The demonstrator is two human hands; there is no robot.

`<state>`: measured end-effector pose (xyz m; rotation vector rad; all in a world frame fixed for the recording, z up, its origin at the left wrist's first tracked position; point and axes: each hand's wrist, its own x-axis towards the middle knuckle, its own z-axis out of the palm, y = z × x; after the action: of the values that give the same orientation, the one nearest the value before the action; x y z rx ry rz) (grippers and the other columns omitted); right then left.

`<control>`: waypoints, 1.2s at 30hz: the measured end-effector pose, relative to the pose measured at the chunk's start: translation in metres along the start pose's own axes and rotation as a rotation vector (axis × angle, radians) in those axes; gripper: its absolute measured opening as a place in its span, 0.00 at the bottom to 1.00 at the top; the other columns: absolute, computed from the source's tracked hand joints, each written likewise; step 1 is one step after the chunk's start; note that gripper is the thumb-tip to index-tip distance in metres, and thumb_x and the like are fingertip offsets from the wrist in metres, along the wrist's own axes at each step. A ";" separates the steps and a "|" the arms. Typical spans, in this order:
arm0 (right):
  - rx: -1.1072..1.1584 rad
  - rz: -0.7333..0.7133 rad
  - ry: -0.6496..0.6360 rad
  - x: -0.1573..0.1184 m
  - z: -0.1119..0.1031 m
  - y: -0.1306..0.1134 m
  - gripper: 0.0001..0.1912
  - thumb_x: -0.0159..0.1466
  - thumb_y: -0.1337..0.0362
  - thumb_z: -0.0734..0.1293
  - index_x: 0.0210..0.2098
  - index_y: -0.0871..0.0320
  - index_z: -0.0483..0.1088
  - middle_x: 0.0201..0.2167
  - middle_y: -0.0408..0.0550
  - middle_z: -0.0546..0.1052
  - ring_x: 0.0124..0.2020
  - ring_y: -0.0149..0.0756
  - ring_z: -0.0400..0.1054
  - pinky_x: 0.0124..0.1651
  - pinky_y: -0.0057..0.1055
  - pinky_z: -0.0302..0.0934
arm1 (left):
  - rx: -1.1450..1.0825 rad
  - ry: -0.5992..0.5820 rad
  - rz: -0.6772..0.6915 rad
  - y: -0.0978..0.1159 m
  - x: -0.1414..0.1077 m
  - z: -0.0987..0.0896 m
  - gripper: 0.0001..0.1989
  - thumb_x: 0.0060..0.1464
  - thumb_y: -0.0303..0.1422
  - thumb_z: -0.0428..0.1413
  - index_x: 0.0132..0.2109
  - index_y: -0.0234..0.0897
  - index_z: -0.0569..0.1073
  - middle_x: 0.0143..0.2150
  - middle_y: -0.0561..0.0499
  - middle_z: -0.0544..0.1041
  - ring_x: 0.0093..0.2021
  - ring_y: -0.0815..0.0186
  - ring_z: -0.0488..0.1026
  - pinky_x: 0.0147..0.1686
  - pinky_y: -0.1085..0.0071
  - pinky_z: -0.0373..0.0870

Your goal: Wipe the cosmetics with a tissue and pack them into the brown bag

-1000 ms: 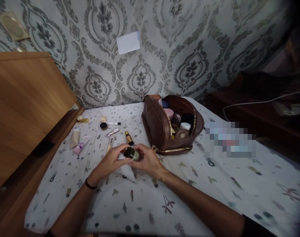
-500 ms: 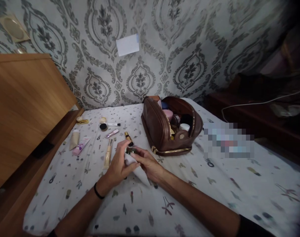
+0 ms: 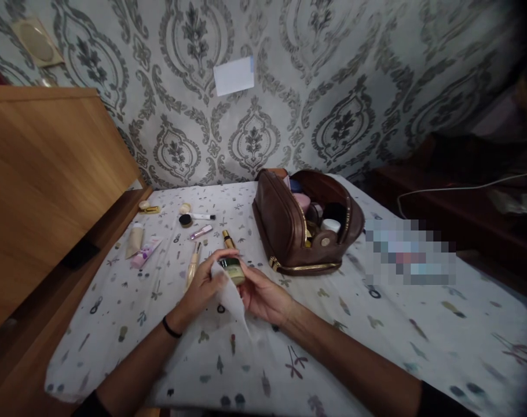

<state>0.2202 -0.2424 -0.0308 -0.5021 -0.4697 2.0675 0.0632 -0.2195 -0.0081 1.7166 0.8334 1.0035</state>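
Between my two hands is a small cosmetic jar (image 3: 234, 273) with a dark lid and a pale green body. My left hand (image 3: 205, 286) is closed on a white wipe (image 3: 231, 301), pressed against the jar's near left side; the wipe's loose end hangs down. The fingers of my right hand (image 3: 266, 292) grip the jar from the right. Just beyond them lies a gold and black tube (image 3: 227, 238). A slim beige tube (image 3: 193, 263) is partly hidden behind my left hand.
An unzipped brown leather bag (image 3: 281, 226) filled with cosmetics stands right of my hands. At left lie a beige tube (image 3: 135, 240), a pink and white tube (image 3: 146, 253), a lipstick-like tube (image 3: 201, 232), a black-lidded pot (image 3: 186, 220) and a white-handled brush (image 3: 202, 216). A wooden cabinet (image 3: 50, 191) borders the left.
The jar has turned in my hands and its green side now shows. The wipe has shifted left, toward my left fingers. The view has moved slightly.
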 end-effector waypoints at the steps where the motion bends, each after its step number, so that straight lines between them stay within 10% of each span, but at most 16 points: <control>1: -0.003 0.002 -0.019 0.000 0.001 0.000 0.20 0.52 0.54 0.78 0.36 0.59 0.73 0.27 0.41 0.77 0.25 0.27 0.69 0.31 0.25 0.65 | 0.009 -0.028 0.013 0.000 0.000 -0.002 0.36 0.48 0.58 0.59 0.55 0.37 0.73 0.53 0.43 0.77 0.52 0.53 0.73 0.53 0.62 0.68; 11: -0.162 0.016 -0.049 -0.003 -0.003 0.005 0.25 0.46 0.50 0.80 0.35 0.61 0.75 0.27 0.41 0.76 0.26 0.27 0.69 0.33 0.24 0.62 | 0.246 -0.009 0.210 0.001 -0.003 0.000 0.26 0.56 0.56 0.52 0.45 0.38 0.78 0.39 0.46 0.77 0.41 0.57 0.74 0.43 0.63 0.70; 17: -0.211 0.060 -0.150 -0.001 -0.011 0.006 0.32 0.44 0.53 0.82 0.43 0.63 0.74 0.23 0.38 0.74 0.19 0.22 0.65 0.23 0.21 0.54 | 0.194 0.106 0.035 0.006 -0.009 0.003 0.27 0.66 0.48 0.41 0.34 0.38 0.79 0.37 0.46 0.78 0.40 0.58 0.73 0.42 0.65 0.70; 23: -0.060 0.045 -0.116 0.001 -0.011 0.004 0.25 0.43 0.52 0.82 0.32 0.61 0.73 0.19 0.36 0.71 0.16 0.21 0.60 0.19 0.21 0.44 | 0.278 0.181 0.153 -0.008 -0.010 0.005 0.26 0.60 0.55 0.46 0.50 0.40 0.73 0.45 0.45 0.78 0.45 0.54 0.75 0.46 0.59 0.73; 28: -0.055 -0.079 -0.020 0.003 -0.006 0.005 0.24 0.40 0.53 0.82 0.30 0.60 0.76 0.21 0.37 0.72 0.24 0.24 0.63 0.31 0.23 0.56 | 0.561 0.246 0.359 -0.025 -0.010 0.003 0.26 0.50 0.47 0.62 0.54 0.43 0.70 0.49 0.45 0.76 0.49 0.53 0.75 0.47 0.59 0.74; 36: -0.261 0.081 0.046 -0.005 -0.005 -0.006 0.27 0.39 0.58 0.82 0.36 0.60 0.75 0.22 0.34 0.65 0.24 0.25 0.55 0.30 0.24 0.52 | 0.525 0.154 0.277 -0.031 -0.014 -0.010 0.19 0.62 0.44 0.47 0.46 0.41 0.79 0.47 0.48 0.81 0.48 0.56 0.78 0.47 0.64 0.75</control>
<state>0.2298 -0.2429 -0.0308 -0.7312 -0.7071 2.0776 0.0459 -0.2178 -0.0382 2.2686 1.0437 1.1830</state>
